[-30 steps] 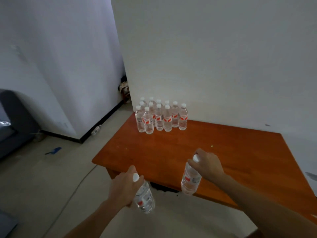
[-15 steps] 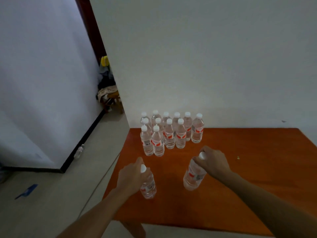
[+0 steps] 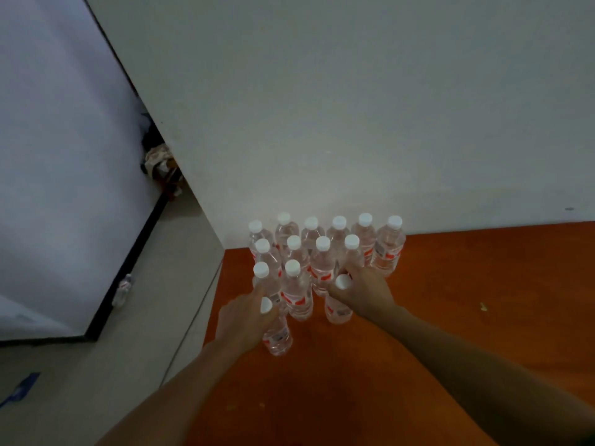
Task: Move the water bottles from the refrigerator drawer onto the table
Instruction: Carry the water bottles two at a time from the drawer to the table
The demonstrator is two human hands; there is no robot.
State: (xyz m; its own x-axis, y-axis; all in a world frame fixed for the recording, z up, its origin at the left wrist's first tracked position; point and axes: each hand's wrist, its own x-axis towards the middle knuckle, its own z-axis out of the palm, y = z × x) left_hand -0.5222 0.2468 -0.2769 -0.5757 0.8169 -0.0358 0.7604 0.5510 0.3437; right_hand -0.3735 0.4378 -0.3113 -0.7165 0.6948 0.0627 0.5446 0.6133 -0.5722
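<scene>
A: Two water bottles in hand! The left bottle (image 3: 278, 338) is gripped up by its white cap, the left hand (image 3: 244, 317) wrapped round the neck.

B: And the right hand (image 3: 363, 291) is curled over the top of the right bottle (image 3: 336, 312), cap poking out beside the thumb. Both are upright and low over the table (image 3: 483, 300). I cannot tell whether their bases touch the wood.

A: Just beyond them is the cluster of bottles (image 3: 322, 252). Twelve are standing, with white caps and red labels, packed in rows at the table's far left corner.

B: The right bottle is tucked in just beside the cluster's near row, on its right. The left bottle is nearer to us, at the cluster's left front.

A: Behind the cluster is a plain pale wall (image 3: 354, 107), meeting the table's far edge.

B: Off the table's left edge there's pale floor (image 3: 96, 397). A stray bottle (image 3: 122, 289) is against the dark skirting, and there's a scrap of blue tape (image 3: 19, 387) at the near left.
</scene>
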